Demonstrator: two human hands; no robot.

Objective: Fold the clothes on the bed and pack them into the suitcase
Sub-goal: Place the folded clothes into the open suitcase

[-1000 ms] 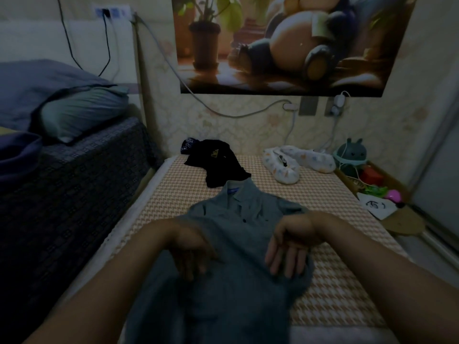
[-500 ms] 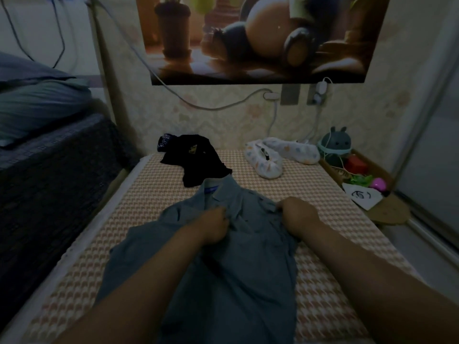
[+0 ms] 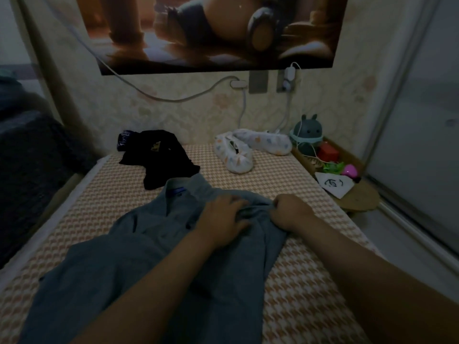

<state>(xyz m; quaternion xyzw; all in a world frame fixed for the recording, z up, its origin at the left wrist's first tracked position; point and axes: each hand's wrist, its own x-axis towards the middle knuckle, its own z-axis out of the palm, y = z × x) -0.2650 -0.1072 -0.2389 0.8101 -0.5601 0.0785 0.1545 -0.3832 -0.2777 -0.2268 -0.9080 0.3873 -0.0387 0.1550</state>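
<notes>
1. A blue-grey shirt [image 3: 139,256] is being worked flat on the checked bed [image 3: 310,281]. Its collar is pointing toward the wall at the top of the frame, and its body is running down toward the lower left corner.
2. The shirt's shoulder edge, just right of centre, is being gripped in the curled fingers of the right hand [image 3: 290,212], with cloth being bunched inside the fist.
3. The left hand [image 3: 223,219] is being laid on the same shoulder just beside it, fingers loosely bent over a ridge of cloth. Whether anything is being pinched cannot be told.
4. Both hands are being held to the right of the collar, so the coming fold is judged to be heading leftward, across the shirt's long axis. The side spreading toward the left edge of the frame is lying nearer the left hand.
5. A black garment [image 3: 159,157] is being left unfolded at the collar, touching it, and no suitcase is being shown.
</notes>
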